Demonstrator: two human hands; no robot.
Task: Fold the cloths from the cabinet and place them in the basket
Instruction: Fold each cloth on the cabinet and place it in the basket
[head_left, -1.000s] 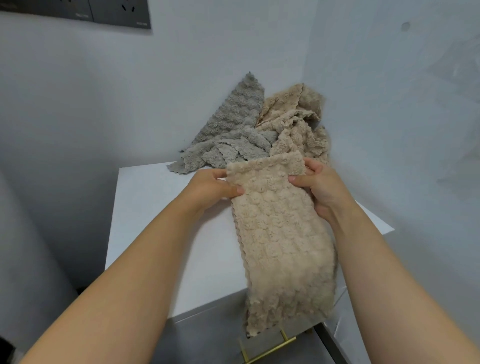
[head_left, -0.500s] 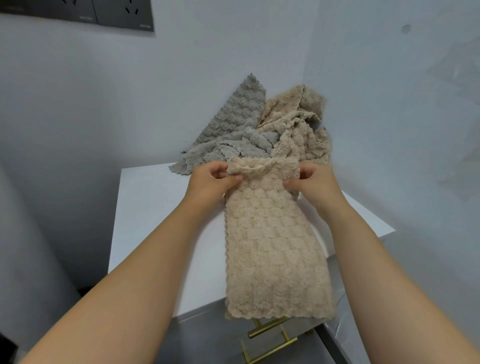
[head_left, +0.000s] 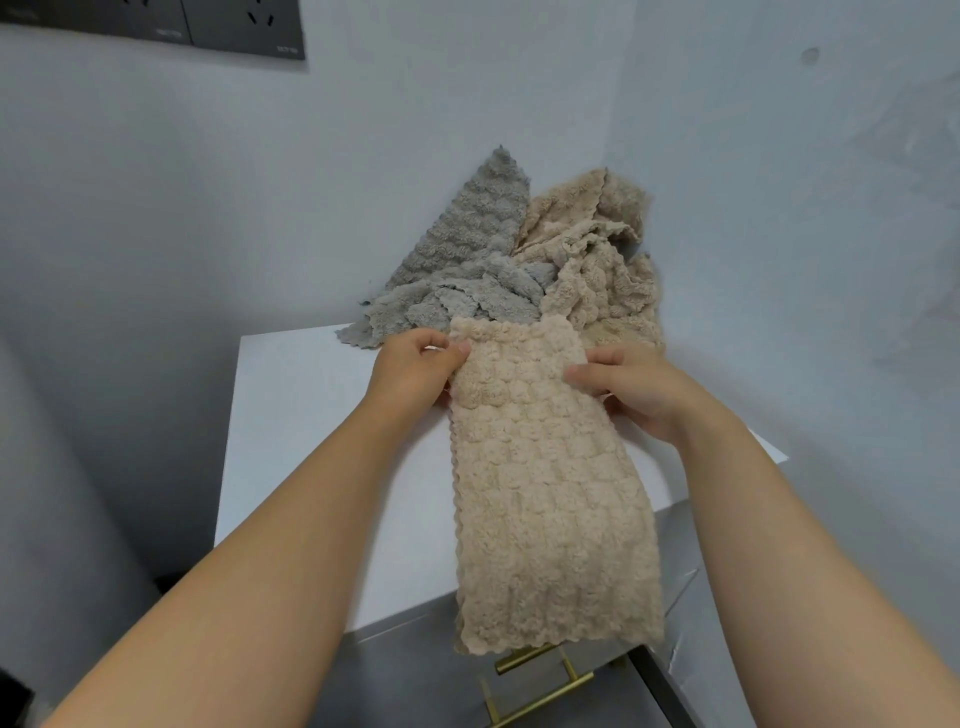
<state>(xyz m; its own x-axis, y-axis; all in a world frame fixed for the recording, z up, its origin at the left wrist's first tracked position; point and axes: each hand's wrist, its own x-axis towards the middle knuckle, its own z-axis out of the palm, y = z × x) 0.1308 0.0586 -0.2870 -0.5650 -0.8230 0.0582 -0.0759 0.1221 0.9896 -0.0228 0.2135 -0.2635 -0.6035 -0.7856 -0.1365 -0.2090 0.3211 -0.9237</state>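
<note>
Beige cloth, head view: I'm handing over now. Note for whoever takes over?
Left hand pinches the top left corner of the beige cloth; right hand grips its top right edge.
The cloth lies as a long strip on the white cabinet top, lower end hanging over the front edge.
Behind it a grey cloth and a second beige cloth lie crumpled.
Done: seemingly one lengthwise fold.
Left: finish this fold, fold the other two, put all in the basket (not in view).

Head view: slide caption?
Left hand and right hand pinch a beige cloth draped over a white cabinet; cloth pile behind.
</note>
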